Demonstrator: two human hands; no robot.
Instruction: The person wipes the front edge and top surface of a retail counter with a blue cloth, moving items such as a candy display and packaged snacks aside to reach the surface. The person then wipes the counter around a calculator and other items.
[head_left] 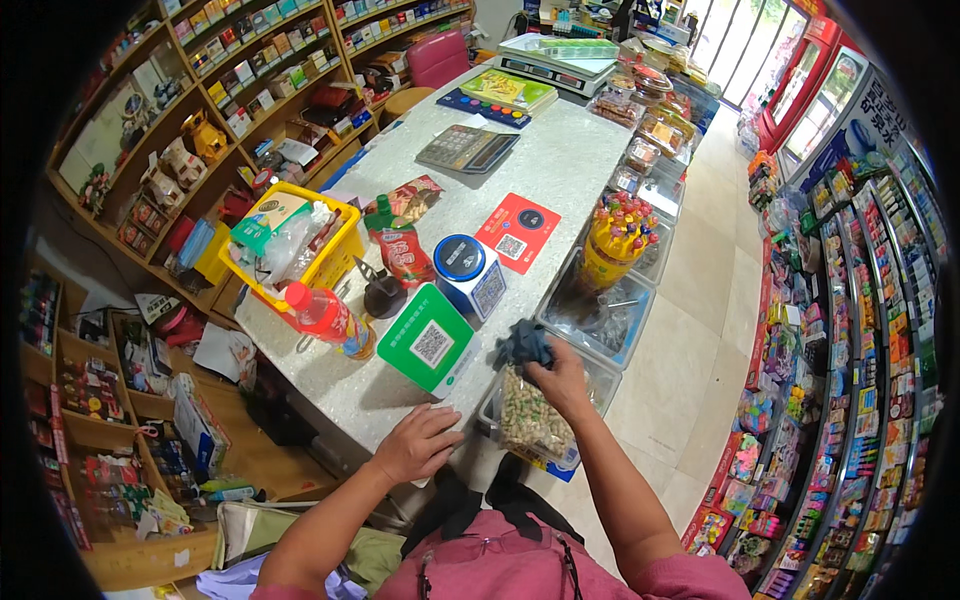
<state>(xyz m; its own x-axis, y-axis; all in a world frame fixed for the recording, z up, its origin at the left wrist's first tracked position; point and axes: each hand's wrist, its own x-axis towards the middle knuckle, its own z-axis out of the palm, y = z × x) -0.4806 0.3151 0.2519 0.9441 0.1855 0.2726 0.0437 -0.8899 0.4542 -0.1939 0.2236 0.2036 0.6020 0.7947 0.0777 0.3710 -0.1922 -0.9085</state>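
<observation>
My right hand [562,380] is closed round a crumpled dark blue-grey cloth [526,344]. Below it, a clear bin [600,378] at the counter's near right corner holds a clear bag of small pale and green pieces [532,414], perhaps nuts or beans. My left hand [420,443] lies flat on the counter's near edge, fingers stretched and holding nothing. Closest to it stands a green sign [428,340] with a square code. Behind the sign are a blue-and-white round-topped box [468,275] and a red-capped drink bottle [335,318].
Farther along the counter [390,160] lie a red code card [520,232], a calculator [467,148] and a scale [555,65]. A yellow basket [345,240] stands at left. Bins of packed food line the right side, one holding a yellow tub of lollipops [615,240].
</observation>
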